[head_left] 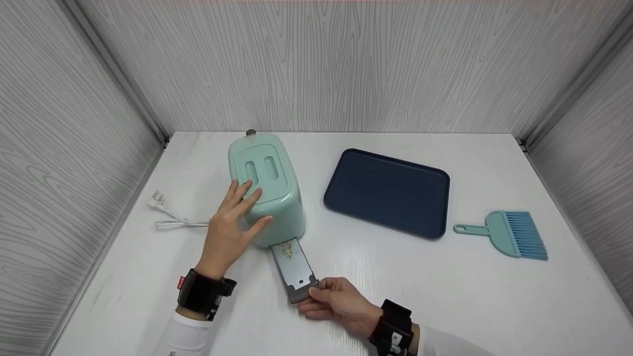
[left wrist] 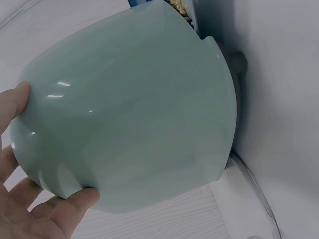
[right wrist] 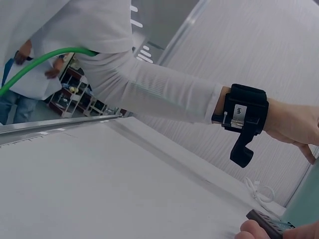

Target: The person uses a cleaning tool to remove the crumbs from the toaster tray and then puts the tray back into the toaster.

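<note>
A mint-green toaster (head_left: 283, 217) with a slotted lid (head_left: 264, 190) stands left of centre. My left hand (head_left: 226, 232) rests on its near top edge, fingers spread over the lid and thumb on the front; the left wrist view shows the fingertips on the toaster's glossy end (left wrist: 134, 109). A grey metal crumb tray (head_left: 295, 269) sticks out of the toaster's base, with brownish crumbs (head_left: 288, 251) at its inner end. My right hand (head_left: 341, 304) pinches the tray's dark front edge between thumb and fingers. In the right wrist view, that dark edge (right wrist: 264, 224) is partly hidden by fingers.
A dark blue rectangular tray (head_left: 388, 193) lies right of the toaster. Farther right is a teal hand brush with a dustpan (head_left: 502, 235). A white power cord (head_left: 178, 221) with its plug lies left of the toaster. Grey wood-grain panels (head_left: 346, 64) enclose the white table (head_left: 420, 287).
</note>
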`<state>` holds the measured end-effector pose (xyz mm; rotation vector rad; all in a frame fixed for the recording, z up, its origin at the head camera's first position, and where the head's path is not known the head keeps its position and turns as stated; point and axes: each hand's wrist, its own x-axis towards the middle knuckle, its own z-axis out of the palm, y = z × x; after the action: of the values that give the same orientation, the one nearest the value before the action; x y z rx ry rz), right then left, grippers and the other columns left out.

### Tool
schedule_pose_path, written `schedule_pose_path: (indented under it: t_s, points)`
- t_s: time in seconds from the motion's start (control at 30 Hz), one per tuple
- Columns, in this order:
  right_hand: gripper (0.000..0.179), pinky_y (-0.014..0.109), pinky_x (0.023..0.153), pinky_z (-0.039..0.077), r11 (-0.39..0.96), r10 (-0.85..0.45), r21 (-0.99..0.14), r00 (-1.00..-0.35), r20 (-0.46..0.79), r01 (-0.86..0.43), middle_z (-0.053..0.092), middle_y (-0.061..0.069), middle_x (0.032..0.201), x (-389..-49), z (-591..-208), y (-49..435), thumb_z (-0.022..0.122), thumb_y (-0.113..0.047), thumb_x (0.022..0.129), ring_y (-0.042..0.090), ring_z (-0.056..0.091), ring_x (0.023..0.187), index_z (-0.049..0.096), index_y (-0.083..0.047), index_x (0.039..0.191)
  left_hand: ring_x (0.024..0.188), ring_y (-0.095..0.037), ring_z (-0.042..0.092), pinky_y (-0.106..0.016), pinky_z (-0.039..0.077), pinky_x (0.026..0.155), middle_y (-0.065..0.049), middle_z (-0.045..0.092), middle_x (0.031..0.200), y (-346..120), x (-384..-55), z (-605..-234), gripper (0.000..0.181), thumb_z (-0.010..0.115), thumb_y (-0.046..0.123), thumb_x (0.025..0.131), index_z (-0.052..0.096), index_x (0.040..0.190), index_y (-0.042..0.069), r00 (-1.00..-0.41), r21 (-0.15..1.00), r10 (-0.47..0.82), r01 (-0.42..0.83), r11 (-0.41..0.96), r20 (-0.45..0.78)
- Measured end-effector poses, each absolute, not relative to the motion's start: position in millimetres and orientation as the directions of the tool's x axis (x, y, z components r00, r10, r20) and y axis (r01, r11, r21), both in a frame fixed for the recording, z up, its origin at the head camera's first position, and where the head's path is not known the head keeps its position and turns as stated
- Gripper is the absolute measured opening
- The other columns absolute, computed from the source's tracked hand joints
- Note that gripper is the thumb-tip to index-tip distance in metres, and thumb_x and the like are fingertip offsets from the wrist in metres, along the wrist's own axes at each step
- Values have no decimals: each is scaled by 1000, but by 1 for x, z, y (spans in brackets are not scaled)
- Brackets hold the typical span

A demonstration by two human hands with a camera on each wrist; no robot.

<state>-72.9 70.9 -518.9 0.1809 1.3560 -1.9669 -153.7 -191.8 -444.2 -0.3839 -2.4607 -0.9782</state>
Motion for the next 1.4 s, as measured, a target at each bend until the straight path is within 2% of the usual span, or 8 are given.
schedule_pose_path:
  t_s: [0.63,0.8,0.97,1.17,1.4]
  points:
    - [8,29,85,68,-165,-512,-749,-705,-491,641,81,13,95,-58,-519,91,66,-5,101,16,81,85,61,0,106,159,-42,33,-61,41,125,-13,53,161,-192,-155,-446,62,87,26,88,66,144,10,-853,569,88,416,709,515]
    - [9,30,86,68,-154,-527,-751,-696,-487,642,82,13,98,-55,-519,98,64,-6,103,16,81,87,62,1,109,160,-40,32,-57,41,126,-12,52,162,-191,-154,-444,62,87,26,88,65,145,10,-858,578,90,415,703,506]
    - [15,32,86,68,-144,-527,-756,-696,-488,639,81,15,98,-52,-520,103,66,-6,102,17,81,87,60,4,111,160,-41,33,-59,41,125,-13,53,161,-192,-155,-444,62,87,25,88,65,144,9,-856,574,91,416,705,508]
    - [10,32,87,68,-133,-535,-759,-691,-486,637,81,17,101,-50,-520,110,65,-6,102,18,82,90,61,1,108,158,-44,34,-62,42,123,-15,53,160,-191,-155,-444,63,88,25,87,66,143,9,-853,573,88,419,704,515]
    - [15,31,88,68,-150,-539,-769,-703,-464,622,80,19,107,-49,-520,118,67,-6,101,18,81,91,60,3,110,160,-42,33,-60,42,125,-12,52,162,-192,-154,-444,62,87,27,88,65,144,10,-858,572,89,411,710,505]
